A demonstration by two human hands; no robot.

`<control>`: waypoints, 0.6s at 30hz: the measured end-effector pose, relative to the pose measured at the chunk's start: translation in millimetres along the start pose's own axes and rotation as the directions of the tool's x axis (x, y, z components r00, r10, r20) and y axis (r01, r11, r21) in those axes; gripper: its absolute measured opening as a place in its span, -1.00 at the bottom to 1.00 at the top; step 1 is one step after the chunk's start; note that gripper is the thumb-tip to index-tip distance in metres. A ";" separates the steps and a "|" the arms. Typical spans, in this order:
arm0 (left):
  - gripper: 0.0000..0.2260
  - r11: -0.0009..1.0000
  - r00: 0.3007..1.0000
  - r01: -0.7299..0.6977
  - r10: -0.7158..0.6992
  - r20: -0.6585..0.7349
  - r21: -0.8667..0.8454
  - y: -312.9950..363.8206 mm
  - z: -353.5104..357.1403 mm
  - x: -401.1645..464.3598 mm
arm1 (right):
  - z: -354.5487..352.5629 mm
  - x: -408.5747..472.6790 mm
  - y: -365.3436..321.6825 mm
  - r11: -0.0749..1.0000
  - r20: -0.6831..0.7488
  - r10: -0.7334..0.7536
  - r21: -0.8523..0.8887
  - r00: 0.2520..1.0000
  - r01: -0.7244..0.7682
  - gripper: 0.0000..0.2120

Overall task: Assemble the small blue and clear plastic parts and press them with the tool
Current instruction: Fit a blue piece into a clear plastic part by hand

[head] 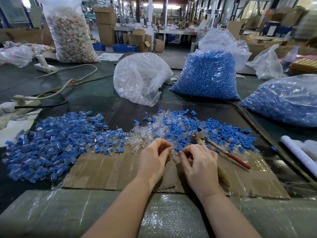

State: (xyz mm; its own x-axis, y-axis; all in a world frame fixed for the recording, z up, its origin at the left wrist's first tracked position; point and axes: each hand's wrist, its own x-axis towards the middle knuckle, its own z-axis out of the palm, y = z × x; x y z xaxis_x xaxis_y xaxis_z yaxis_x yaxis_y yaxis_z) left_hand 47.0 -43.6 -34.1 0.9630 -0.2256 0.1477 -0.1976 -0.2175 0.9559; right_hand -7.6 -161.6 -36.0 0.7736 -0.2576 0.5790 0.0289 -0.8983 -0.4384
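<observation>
Nearest the viewer: two bare forearms reach fwd over a plastic-wrapped table (51,212) edge onto a flattened cardboard sheet (106,170).

Left hand (152,160) and right hand (199,164) sit close together at the sheet's far edge, fingertips nearly meeting. Both have fingers curled into a pinch. Left looks to hold a small clear piece, hard to make out; right pinches something tiny at thumb & forefinger, likely a blue part, but too small to tell for sure. Judging by the pose, a pair is being fitted together by hand.

Just right of the right hand: the pressing tool (221,148), plier-like w/ red handles and metal head, lying on the loose parts, not held. So the press step for this pair is not yet done.

Beyond the hands: a mixed heap of loose clear and blue parts (171,124), unassembled stock, still plenty.

Left of that: a big pile of joined blue-and-clear pieces (51,143), apparently finished output. It looks larger than the loose heap, so the batch seems well along, though far from over.

Farther back: a bag of clear parts (139,78), a full bag of blue parts (209,74), and another blue-filled bag (284,100) at right. Lots of supply left.

Far left: white power strips and cords (46,67); behind, a tall sack of mixed pale pieces (72,33), boxes, warehouse floor.
</observation>
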 end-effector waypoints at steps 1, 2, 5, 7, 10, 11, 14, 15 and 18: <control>-0.81 1.000 1.000 -0.006 0.006 0.009 -0.002 0.0 -0.2 0.1 | 0.1 -0.2 -0.6 1.000 -0.002 -0.020 -0.003 1.000 0.020 -0.84; -0.79 1.000 1.000 -0.020 0.020 0.021 0.012 -0.1 -0.6 0.1 | 0.2 -0.3 -1.0 0.999 -0.005 -0.036 -0.006 0.999 0.036 -0.85; -0.73 0.995 0.996 -0.069 0.064 0.065 0.072 -0.3 -1.2 -0.8 | 1.1 -0.2 -0.2 0.999 -0.016 -0.049 -0.022 0.999 0.049 -0.86; -0.74 0.995 0.996 -0.069 0.064 0.060 0.075 -0.4 -1.1 -0.8 | 1.9 0.1 1.0 0.998 -0.029 -0.050 -0.034 0.998 0.049 -0.86; -0.77 0.996 0.997 -0.062 0.059 0.051 0.061 -0.1 -0.9 -0.8 | 2.6 0.2 1.7 0.997 -0.049 -0.062 -0.054 0.997 0.059 -0.85; -0.77 0.996 0.997 -0.063 0.060 0.058 0.054 -0.1 -0.8 -1.0 | 2.8 0.1 1.7 0.996 -0.054 -0.069 -0.065 0.996 0.065 -0.85; -0.79 0.998 0.994 -0.062 0.059 0.097 0.031 0.2 -0.2 -2.0 | 3.1 0.0 1.2 0.993 -0.050 -0.083 -0.087 0.995 0.079 -0.83; -0.80 0.998 0.993 -0.060 0.057 0.104 0.025 0.4 -0.4 -2.1 | 3.1 0.0 1.2 0.993 -0.046 -0.083 -0.090 0.996 0.078 -0.83; -0.82 0.999 0.994 -0.053 0.052 0.096 0.009 2.1 -1.3 -2.2 | 2.8 -0.3 2.3 0.996 -0.032 -0.066 -0.068 0.997 0.064 -0.83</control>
State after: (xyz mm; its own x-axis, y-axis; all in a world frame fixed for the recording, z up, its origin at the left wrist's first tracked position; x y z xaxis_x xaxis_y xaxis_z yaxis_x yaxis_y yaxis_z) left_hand 44.7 -42.3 -32.1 0.9292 -0.3270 0.1722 -0.2503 -0.2141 0.9442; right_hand -6.0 -162.7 -39.1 0.7496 -0.2089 0.6281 0.0353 -0.9349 -0.3531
